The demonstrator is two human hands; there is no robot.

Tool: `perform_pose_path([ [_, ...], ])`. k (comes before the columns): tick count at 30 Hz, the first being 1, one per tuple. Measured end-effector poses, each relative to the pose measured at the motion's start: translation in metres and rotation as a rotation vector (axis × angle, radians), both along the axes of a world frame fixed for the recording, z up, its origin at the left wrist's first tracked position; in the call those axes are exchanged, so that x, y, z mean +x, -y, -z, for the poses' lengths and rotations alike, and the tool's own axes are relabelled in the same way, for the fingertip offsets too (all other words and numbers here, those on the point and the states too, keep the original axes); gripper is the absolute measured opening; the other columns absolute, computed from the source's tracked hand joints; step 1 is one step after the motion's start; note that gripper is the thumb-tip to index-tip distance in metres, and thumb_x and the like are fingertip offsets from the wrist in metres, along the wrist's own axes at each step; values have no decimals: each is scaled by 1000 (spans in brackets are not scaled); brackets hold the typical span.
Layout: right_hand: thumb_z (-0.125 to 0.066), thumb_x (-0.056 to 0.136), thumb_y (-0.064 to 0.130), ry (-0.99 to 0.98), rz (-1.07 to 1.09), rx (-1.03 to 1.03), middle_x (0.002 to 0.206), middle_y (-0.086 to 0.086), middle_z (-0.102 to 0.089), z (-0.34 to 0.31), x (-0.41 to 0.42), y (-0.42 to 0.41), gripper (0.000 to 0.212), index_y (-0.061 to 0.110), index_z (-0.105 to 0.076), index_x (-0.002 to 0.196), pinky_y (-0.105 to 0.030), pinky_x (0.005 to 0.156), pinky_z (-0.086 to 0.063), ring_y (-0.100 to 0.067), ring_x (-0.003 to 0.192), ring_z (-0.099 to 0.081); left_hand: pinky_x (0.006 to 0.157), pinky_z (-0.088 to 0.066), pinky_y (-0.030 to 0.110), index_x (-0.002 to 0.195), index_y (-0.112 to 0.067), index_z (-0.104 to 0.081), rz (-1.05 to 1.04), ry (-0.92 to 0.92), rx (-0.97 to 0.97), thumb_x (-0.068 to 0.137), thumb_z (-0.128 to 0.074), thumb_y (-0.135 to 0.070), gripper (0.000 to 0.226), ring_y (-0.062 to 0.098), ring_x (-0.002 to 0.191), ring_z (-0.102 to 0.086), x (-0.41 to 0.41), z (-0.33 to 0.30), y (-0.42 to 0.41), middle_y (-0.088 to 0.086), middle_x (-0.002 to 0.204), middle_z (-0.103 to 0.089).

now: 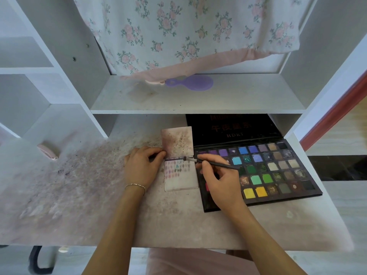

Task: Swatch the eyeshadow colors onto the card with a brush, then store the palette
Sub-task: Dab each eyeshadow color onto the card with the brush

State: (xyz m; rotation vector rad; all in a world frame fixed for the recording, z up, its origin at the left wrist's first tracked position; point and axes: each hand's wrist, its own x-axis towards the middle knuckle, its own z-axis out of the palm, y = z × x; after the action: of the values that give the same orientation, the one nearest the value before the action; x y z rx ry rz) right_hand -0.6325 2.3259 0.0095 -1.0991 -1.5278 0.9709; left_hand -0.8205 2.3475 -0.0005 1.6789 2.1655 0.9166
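Note:
A white card (181,181) lies on the desk, its upper half covered with rows of small pink, purple and teal swatches. A second, smudged card (177,141) lies just above it. My left hand (142,165) presses down at the cards' left edge. My right hand (218,181) holds a thin dark brush (210,162), whose tip touches the top edge of the lower card. The open eyeshadow palette (278,169), black with many coloured pans, lies to the right, partly under my right hand. Its lid (232,130) is flipped back.
The desk top (79,195) is stained with pink and dark powder. A pink object (47,151) lies at the left. On the shelf (198,100) above sits a purple hand mirror (190,82). A floral cloth (188,32) hangs behind it.

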Motion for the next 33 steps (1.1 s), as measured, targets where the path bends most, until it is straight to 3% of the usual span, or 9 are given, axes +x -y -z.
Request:
perform_pose_path([
  [5, -48, 85, 17, -22, 31, 45, 91, 10, -63, -1, 3, 3, 22, 36, -57, 94, -14, 74, -50, -3, 88, -61, 88, -42, 46, 92, -24, -73, -1, 8, -7, 86, -61, -31, 15, 24, 94, -57, 0, -1, 0, -2, 94, -68],
  [11, -52, 87, -4, -52, 120, 73, 79, 10, -60, -1, 30, 11, 37, 32, -58, 89, -14, 58, -47, -6, 69, -57, 87, -43, 47, 91, -23, -73, 7, 6, -8, 86, -61, -30, 15, 24, 93, -56, 0, -1, 0, 0, 93, -68],
  [14, -51, 88, -2, -46, 206, 58, 72, 2, -58, -1, 50, 15, 37, 34, -55, 84, -21, 48, -44, -12, 57, -53, 87, -43, 48, 91, -22, -73, 11, 22, -4, 85, -62, -28, 14, 26, 93, -57, -1, 0, -1, 1, 92, -68],
  [17, -48, 89, 1, -6, 253, 36, 71, 0, -59, 0, 70, 20, 36, 36, -53, 82, -22, 51, -49, -9, 64, -58, 88, -43, 49, 91, -22, -73, 9, 12, -11, 86, -62, -28, 14, 27, 94, -56, 0, 1, -1, 2, 93, -68],
  [22, -48, 91, 4, 66, 376, 28, 84, 11, -61, 0, 103, 26, 34, 37, -52, 84, -8, 57, -48, 5, 85, -61, 88, -43, 51, 92, -20, -73, 7, -10, -17, 85, -62, -27, 15, 29, 96, -57, 0, 2, -2, 4, 97, -69],
  [28, -48, 91, 7, 112, 518, -12, 78, 14, -59, 7, 122, 29, 32, 36, -49, 77, -5, 56, -44, 11, 78, -58, 90, -42, 52, 93, -17, -73, 10, -18, -22, 86, -62, -25, 15, 31, 98, -57, 0, 1, -1, 6, 100, -69],
  [33, -48, 90, 1, 119, 482, -18, 76, 13, -57, 5, 118, 28, 35, 33, -49, 76, 0, 58, -42, 16, 78, -55, 90, -41, 51, 93, -16, -73, -1, -25, -17, 86, -62, -24, 15, 32, 97, -56, 1, -1, 0, 8, 99, -69],
])
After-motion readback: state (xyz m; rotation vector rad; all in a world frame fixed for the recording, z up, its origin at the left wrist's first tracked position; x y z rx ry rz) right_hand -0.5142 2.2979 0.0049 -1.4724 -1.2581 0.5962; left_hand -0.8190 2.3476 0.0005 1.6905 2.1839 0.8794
